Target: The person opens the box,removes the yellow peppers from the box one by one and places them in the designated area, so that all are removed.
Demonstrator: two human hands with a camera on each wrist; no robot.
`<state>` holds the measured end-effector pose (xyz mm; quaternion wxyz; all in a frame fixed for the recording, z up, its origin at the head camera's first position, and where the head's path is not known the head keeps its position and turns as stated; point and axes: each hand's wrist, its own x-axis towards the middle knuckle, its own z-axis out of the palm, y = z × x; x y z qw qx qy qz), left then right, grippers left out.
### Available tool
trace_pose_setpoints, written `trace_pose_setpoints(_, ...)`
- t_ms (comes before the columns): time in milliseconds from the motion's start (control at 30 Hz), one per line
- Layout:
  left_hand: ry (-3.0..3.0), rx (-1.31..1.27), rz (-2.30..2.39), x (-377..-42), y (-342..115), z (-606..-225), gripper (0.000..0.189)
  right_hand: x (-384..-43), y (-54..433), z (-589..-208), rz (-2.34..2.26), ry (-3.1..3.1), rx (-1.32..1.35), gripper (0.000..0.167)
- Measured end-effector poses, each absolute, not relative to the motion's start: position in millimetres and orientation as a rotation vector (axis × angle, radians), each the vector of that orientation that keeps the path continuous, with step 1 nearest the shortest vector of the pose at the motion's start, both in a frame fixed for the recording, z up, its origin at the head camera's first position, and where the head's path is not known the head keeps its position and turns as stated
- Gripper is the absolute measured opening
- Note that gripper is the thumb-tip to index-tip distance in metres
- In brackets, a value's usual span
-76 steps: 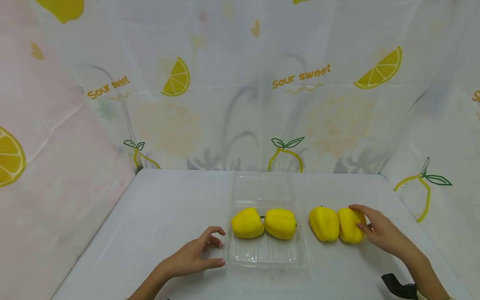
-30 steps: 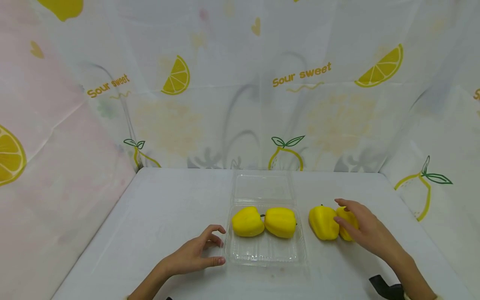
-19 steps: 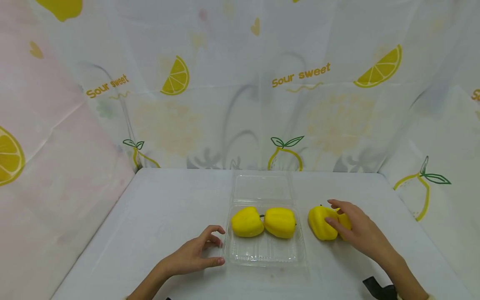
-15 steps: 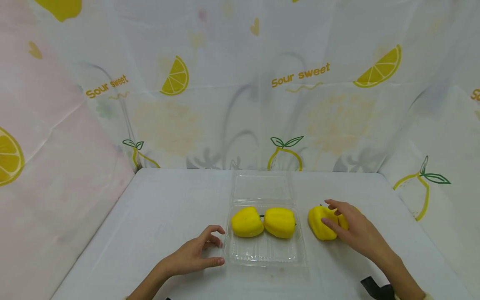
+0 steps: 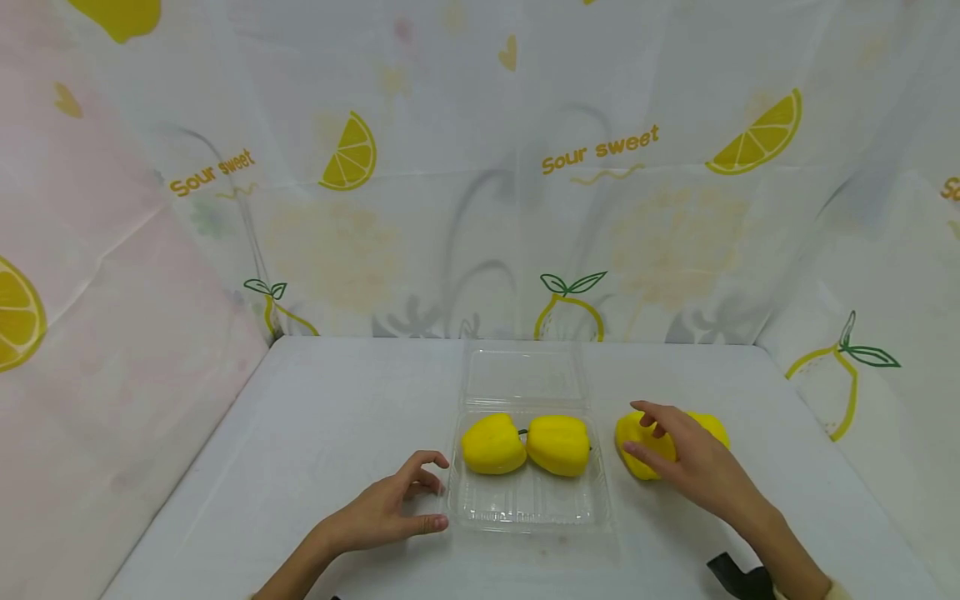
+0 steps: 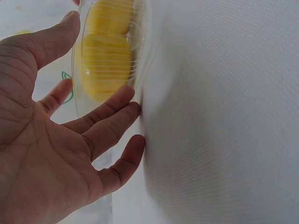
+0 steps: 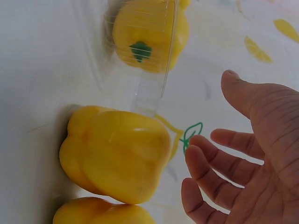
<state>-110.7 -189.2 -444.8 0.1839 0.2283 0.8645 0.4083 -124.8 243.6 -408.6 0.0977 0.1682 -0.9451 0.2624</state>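
A clear plastic clamshell box (image 5: 532, 523) lies with its lid folded back. Two yellow bell peppers, one on the left (image 5: 493, 444) and one on the right (image 5: 558, 446), lie on their sides in its back half. Beside the box's left wall, my left hand (image 5: 386, 508) has loosely bent fingers, their tips at the wall and table. My right hand (image 5: 693, 458) hovers with relaxed, spread fingers, holding nothing. It partly hides a loose yellow bell pepper (image 7: 117, 154), which stands apart from the fingers in the right wrist view. Another yellow bell pepper (image 5: 712, 427) stands right beside that one.
A white-covered table (image 5: 360, 400) bears everything. Behind it hangs a lemon-print cloth (image 5: 450, 208), which also runs along both sides. A black strap-like piece (image 5: 738, 577) sits by the right wrist.
My right hand has let go of the rightmost pepper and moved left, over to the pepper nearer the box. The left hand, the box and the peppers inside stay put.
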Motion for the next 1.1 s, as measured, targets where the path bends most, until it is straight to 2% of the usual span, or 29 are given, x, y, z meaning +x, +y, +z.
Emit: trace_pose_setpoints(1100,2.423,0.652,1.165,-111.0,-189.9,-445.8,0.06,-129.5,206.6,-405.7,0.793,-2.838,0.579,0.063)
